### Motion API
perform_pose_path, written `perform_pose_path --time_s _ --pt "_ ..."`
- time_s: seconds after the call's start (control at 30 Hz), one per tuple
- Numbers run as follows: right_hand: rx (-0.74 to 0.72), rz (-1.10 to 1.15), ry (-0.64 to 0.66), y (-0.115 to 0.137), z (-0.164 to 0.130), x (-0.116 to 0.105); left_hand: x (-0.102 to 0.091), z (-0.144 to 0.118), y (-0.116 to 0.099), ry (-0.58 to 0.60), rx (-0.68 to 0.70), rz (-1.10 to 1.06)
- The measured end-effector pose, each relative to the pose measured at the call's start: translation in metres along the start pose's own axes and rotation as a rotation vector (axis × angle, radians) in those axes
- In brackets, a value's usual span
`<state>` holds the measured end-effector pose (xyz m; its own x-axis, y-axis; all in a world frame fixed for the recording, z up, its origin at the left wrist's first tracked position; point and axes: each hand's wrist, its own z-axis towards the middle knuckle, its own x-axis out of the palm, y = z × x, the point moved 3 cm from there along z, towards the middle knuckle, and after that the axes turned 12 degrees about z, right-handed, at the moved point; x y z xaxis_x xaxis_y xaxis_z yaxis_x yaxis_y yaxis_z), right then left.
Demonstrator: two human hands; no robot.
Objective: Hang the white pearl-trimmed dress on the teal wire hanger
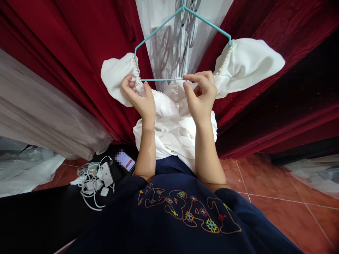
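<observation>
A white puff-sleeved garment (246, 63) with pearl beading along its neckline hangs on a teal wire hanger (156, 31) in front of me. My left hand (139, 97) grips the fabric at the left shoulder, just under the hanger's left corner. My right hand (201, 93) pinches the beaded neckline near the middle, right at the hanger's bottom bar. The lower part of the garment bunches up between my forearms.
Dark red curtains (278, 106) hang behind, with a sheer white panel (159, 53) in the middle. On the left floor lie a lit phone (125, 161), white chargers and tangled cables (91, 187). Pale grey fabric (39, 116) drapes at left. Red floor tiles (278, 197) show at right.
</observation>
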<state>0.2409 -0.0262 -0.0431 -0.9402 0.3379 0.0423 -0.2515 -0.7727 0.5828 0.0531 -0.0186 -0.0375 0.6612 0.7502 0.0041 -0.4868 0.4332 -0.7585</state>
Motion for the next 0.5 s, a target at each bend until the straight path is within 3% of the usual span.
perform_pose_path --time_s 0.2,0.33,0.5 --pt "-0.046 0.002 -0.084 -0.011 0.005 0.004 0.003 0.009 0.009 -0.167 0.157 0.011" --pt "-0.035 -0.014 -0.070 -0.023 0.011 0.002 -0.013 0.019 0.004 -0.216 0.133 0.062" --pt "-0.041 -0.011 -0.035 -0.028 0.013 0.001 -0.039 0.051 -0.003 -0.253 0.129 0.064"
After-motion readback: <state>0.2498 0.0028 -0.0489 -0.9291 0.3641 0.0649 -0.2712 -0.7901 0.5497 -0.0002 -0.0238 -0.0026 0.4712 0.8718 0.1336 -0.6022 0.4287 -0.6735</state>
